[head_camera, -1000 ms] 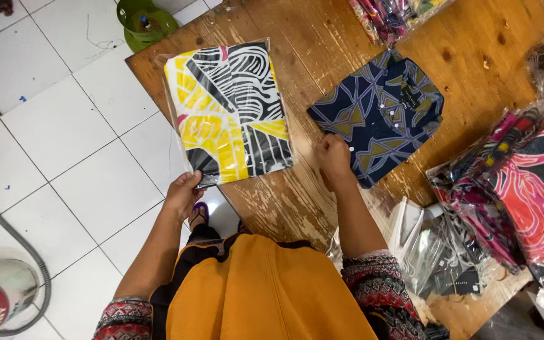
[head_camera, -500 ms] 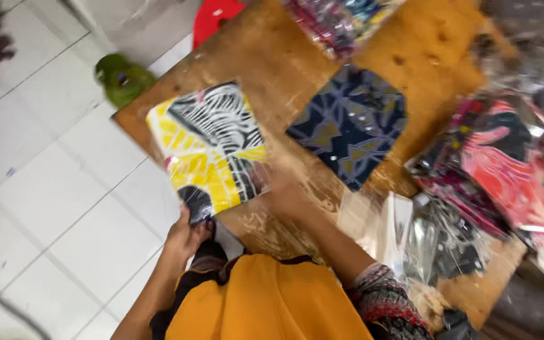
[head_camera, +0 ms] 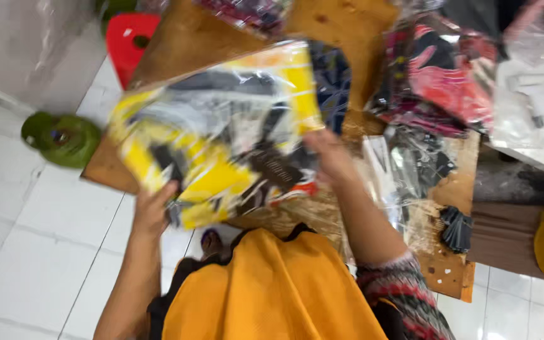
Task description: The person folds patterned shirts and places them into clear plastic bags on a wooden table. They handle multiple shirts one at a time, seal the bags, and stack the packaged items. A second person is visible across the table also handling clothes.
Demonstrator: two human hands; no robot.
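Yellow-black plastic-wrapped packet [head_camera: 221, 132] mid-frame; pink-red packets [head_camera: 442, 75] upper right.

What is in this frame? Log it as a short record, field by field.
Left hand: grips the lower corner of the bagged yellow, black and white fabric
Right hand: holds the same packet's right edge
Packet: lifted off the wooden table, blurred
Partly behind it: dark blue patterned fabric
Right side: pink and red bagged fabrics
Floor: green object, red stool

Both hands, left hand [head_camera: 152, 211] and right hand [head_camera: 327, 154], grasp a clear-wrapped yellow, black and white patterned cloth packet [head_camera: 221, 132] above the wooden surface [head_camera: 184, 44].
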